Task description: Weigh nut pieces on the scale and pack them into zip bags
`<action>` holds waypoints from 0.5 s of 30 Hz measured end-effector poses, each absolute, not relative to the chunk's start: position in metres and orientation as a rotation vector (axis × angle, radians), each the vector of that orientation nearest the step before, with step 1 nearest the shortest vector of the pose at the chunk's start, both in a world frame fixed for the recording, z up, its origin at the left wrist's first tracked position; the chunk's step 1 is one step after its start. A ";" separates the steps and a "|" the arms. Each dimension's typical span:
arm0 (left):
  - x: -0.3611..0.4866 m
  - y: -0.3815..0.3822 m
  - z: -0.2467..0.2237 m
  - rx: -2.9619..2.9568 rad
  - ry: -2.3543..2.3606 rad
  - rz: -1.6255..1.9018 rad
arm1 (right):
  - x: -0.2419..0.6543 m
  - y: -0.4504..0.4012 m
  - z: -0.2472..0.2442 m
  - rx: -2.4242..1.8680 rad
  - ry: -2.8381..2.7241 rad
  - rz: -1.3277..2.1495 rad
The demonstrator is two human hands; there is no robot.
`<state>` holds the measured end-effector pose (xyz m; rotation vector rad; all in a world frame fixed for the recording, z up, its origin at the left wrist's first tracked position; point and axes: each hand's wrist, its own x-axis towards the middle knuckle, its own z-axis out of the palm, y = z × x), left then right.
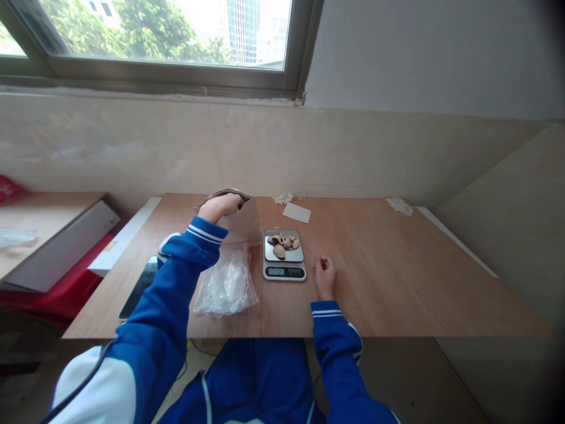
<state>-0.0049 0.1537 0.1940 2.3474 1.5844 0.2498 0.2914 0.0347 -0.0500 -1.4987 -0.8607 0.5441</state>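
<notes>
A small digital kitchen scale [285, 272] stands on the table. On its metal plate lie several tan, curved pieces [279, 251] with dark undersides, which look like dried mushrooms. Behind and left of the scale is a brown paper bag [247, 224] with its mouth spread. My left hand [223, 206] reaches into that mouth, and its fingers are hidden inside. To the right of the scale, my right hand [325, 277] rests on the tabletop, curled into a loose fist with nothing visible in it. A clear bag of small plastic bags [227, 282] lies in front of the paper bag.
The wooden table [397, 282] meets the wall at the back. A white card [296, 212] and crumpled whitish scraps [283, 198] lie behind the scale, with more scraps [399, 206] at the far right. A dark tablet or phone [140, 288] lies beneath my left forearm.
</notes>
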 end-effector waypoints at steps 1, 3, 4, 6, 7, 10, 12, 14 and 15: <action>-0.004 0.154 0.195 2.356 1.581 0.232 | 0.292 0.035 -0.050 -1.497 -0.862 0.547; -0.003 0.154 0.196 2.387 1.581 0.169 | 0.292 0.035 -0.051 -1.492 -0.866 0.551; -0.002 0.154 0.196 2.405 1.586 0.131 | 0.292 0.035 -0.051 -1.489 -0.867 0.551; -0.001 0.152 0.195 2.425 1.603 0.069 | 0.292 0.035 -0.052 -1.487 -0.867 0.550; 0.000 0.151 0.194 2.428 1.613 0.057 | 0.292 0.035 -0.052 -1.487 -0.867 0.548; 0.001 0.144 0.193 2.455 1.647 0.063 | 0.291 0.035 -0.051 -1.486 -0.867 0.543; 0.001 0.139 0.194 2.480 1.647 0.081 | 0.291 0.035 -0.050 -1.485 -0.866 0.541; -0.002 0.135 0.196 2.481 1.640 0.119 | 0.291 0.035 -0.049 -1.486 -0.865 0.539; -0.004 0.134 0.197 2.457 1.639 0.167 | 0.291 0.035 -0.049 -1.487 -0.866 0.538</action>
